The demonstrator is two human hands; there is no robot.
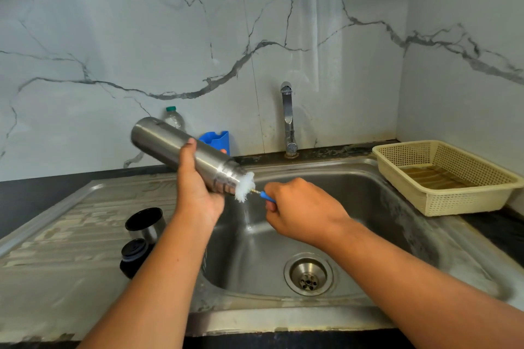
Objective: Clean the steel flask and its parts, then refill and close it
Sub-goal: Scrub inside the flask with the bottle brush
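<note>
At left, a cup (146, 224) and stopper (133, 256) are standing on the draining board of the sink (368, 207). Your left hand (195, 190) is wrapping its fingers round the tilted flask (170, 142) over it. Your right hand (300, 207) is clenching a brush (244, 187), bristles bulging at the flask's mouth. Wet steel may be slipping; a hard tug could be flinging suds.

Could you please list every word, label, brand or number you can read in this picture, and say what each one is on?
No text can be read anywhere.
The flask: the side in view is plain steel, with no lettering showing.
The bottle behind it: any print is too blurred to read.
The cap, stopper, basket and tap: no marks showing.
</note>
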